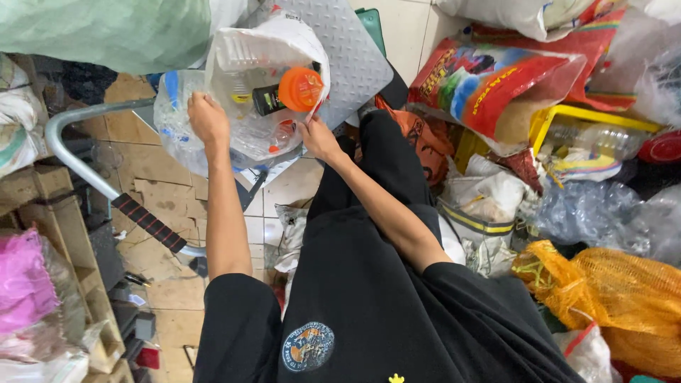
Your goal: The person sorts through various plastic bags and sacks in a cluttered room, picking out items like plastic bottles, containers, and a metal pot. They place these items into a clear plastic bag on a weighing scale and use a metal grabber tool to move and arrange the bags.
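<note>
Bag (234, 135), of clear plastic and stuffed with empty bottles, is held up above the tiled floor (284, 191), in front of a grey studded metal plate (347, 50). It is gripped at its left edge by the left hand (207, 117), whose fingers are clenched into the plastic. Its right edge is pinched by the right hand (317, 138), the fingers closed on a fold of the film. Inside the bag a white ribbed container (245, 50) is seen at the top, and an orange cap (300, 89) on a dark-labelled bottle is pressed against the film just above the right hand. Crushed clear bottles are packed below them.

Black clothing is worn by the person, with a round patch (307, 346) on the front. A grey metal handle (85, 152) with a black-and-red grip is curved past the left arm, over worn cardboard laid on the floor. A pink bundle (25, 280) is seen at the far left, and a green sack (106, 32) above. To the right, a red printed sack (489, 89) is slumped beside a yellow crate (589, 117) holding bottles. An orange mesh sack (624, 298) is lying at the lower right, with crumpled clear plastic (589, 209) between it and the crate.
</note>
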